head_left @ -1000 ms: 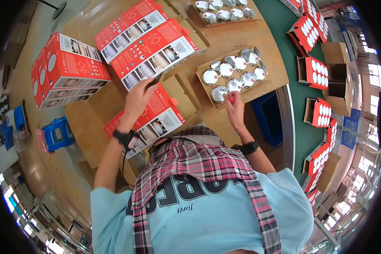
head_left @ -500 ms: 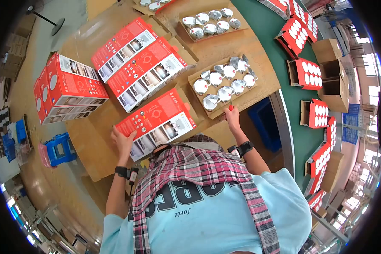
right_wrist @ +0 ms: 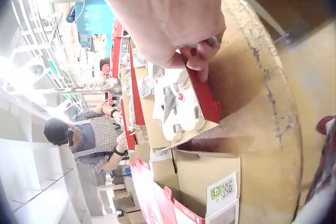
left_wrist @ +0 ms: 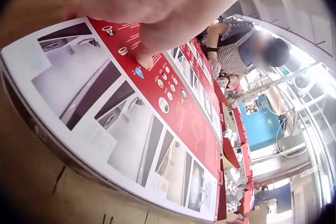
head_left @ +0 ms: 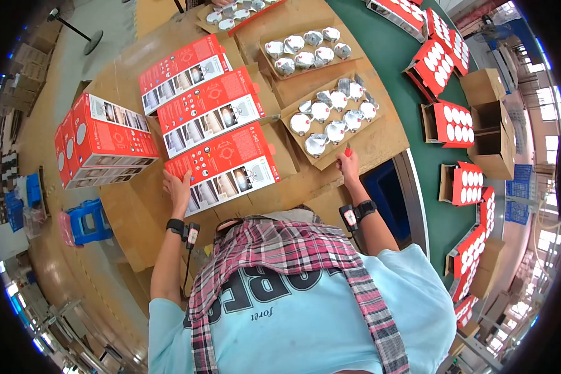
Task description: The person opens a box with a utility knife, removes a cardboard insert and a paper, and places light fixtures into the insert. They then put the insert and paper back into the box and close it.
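My left hand (head_left: 177, 189) is at the left end of the nearest red-and-white printed carton (head_left: 229, 165). Its thumb (left_wrist: 144, 58) rests on the carton's top, and the other fingers lie about the end edge. Two similar cartons lie in a row beyond it. My right hand (head_left: 349, 166) pinches a slim red thing (head_left: 348, 151) with a dark tip; its kind is mostly hidden by the fingers. That hand is at the near edge of a cardboard tray (head_left: 323, 161) of round white light fittings (head_left: 335, 131). The right wrist view shows a red edge (right_wrist: 206, 98) of the tray beside the fingers.
Upright red cartons (head_left: 109, 140) stand at the table's left. A second tray of fittings (head_left: 305, 59) lies farther back. Filled red boxes (head_left: 452, 123) line the green belt (head_left: 411, 118) on the right. A blue bin (head_left: 386, 199) is below the table edge. Another person (right_wrist: 94, 134) works opposite.
My left hand came down to the carton's left end; the nearest carton now lies closer against the row. My right hand drew back from over the fittings to the tray's near edge.
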{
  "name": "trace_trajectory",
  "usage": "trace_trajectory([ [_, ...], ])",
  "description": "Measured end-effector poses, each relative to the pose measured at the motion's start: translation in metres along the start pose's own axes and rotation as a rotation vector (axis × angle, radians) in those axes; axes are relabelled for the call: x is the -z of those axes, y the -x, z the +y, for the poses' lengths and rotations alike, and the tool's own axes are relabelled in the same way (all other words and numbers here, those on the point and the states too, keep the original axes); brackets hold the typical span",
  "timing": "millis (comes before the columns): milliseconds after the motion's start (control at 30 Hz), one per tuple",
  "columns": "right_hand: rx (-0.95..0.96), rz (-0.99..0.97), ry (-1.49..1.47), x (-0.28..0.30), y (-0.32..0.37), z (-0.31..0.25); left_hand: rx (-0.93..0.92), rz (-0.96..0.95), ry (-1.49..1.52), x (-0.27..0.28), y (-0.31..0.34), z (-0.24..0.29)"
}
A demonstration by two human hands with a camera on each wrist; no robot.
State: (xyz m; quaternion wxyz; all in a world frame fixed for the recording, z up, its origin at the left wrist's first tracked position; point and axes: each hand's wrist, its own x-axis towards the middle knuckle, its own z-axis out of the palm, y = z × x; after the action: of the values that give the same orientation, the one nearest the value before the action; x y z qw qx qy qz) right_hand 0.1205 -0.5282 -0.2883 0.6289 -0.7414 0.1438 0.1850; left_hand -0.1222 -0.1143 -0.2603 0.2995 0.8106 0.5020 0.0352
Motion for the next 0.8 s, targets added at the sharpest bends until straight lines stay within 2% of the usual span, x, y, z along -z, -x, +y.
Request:
trace_trajectory([
  [133,-0.008,0.014,-0.007,-0.003,-0.006,0.0,0.076,-0.029,-0.005,0.001,0.016,0.002],
  [233,-0.001,0.023,-0.081,-0.001,-0.005,0.008,0.006,-0.097,0.1,0.004,0.027,0.008],
  [267,-0.009,0.023,-0.087,0.001,-0.003,0.008,0.051,-0.132,0.12,0.007,0.028,0.012],
  [400,-0.057,0.034,-0.173,0.001,0.004,-0.001,0.053,-0.074,0.122,0.005,0.024,0.01],
  [500,-0.094,0.03,-0.276,0.01,-0.007,0.013,0.056,-0.042,0.11,0.002,0.025,0.011],
  [700,-0.138,0.004,-0.207,0.022,-0.029,0.008,0.056,-0.066,0.025,-0.003,0.02,0.019],
  [800,-0.058,-0.094,-0.06,0.032,-0.042,0.014,0.104,-0.017,-0.013,-0.01,0.019,0.008],
])
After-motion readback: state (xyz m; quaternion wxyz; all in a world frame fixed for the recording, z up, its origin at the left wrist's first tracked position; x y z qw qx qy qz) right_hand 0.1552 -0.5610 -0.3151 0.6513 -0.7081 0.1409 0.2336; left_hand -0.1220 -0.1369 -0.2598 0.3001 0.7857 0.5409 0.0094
